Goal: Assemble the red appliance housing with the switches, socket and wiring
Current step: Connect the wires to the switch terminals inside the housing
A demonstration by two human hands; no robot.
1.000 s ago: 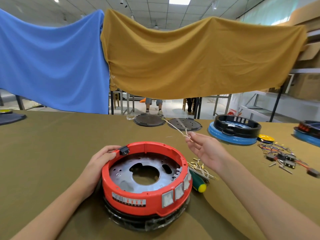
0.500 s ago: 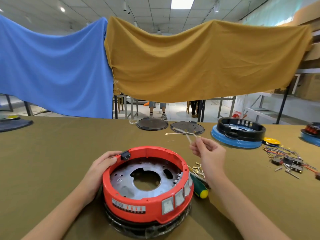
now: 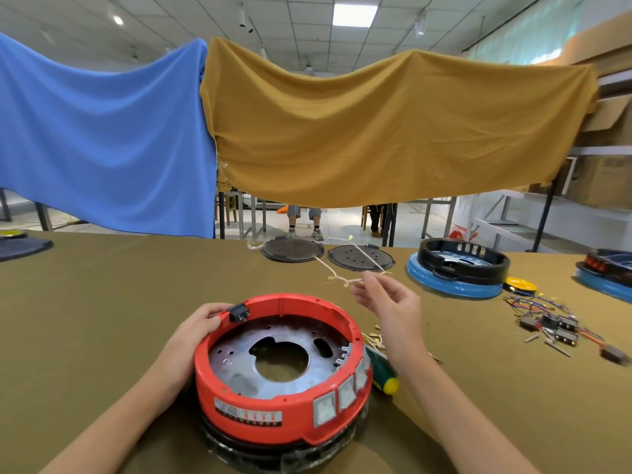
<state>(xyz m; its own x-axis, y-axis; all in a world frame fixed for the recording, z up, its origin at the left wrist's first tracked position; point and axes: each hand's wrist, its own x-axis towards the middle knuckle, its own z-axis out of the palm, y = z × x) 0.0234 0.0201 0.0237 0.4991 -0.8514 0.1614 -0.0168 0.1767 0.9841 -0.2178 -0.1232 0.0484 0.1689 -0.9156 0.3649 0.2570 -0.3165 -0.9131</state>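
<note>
Head view: red housing (image 3: 284, 378) sits lower centre of frame on the olive-covered table (image 3: 102, 319), stacked on a dark ring base (image 3: 280, 455). Grey metal plate (image 3: 273, 357) with a big centre hole inside the housing. Three white rocker switches (image 3: 342, 395) fitted in the front-right wall, label strip to their left. Black socket (image 3: 238, 312) seated in the rim at upper left of the housing.

Left hand (image 3: 191, 336) grips the housing's left outer wall, thumb on the rim just beside the socket.

Right hand (image 3: 390, 309) raised above the table, centre-right of frame, fingers loosely curled, fingertips pinching thin pale wires (image 3: 345, 265) that fan up and left toward the two dark round lids (image 3: 325, 251) at the far table edge.

Green screwdriver with yellow cap (image 3: 384, 374) lies just right of the housing, with small brass terminals (image 3: 374, 338) next to it, partly hidden by the right forearm.

Right side of frame: black ring housing on a blue base (image 3: 458, 271), a yellow disc (image 3: 521, 285), then a loose pile of coloured wires and black switches (image 3: 554, 323). Blue and mustard cloths hang across the top half.
</note>
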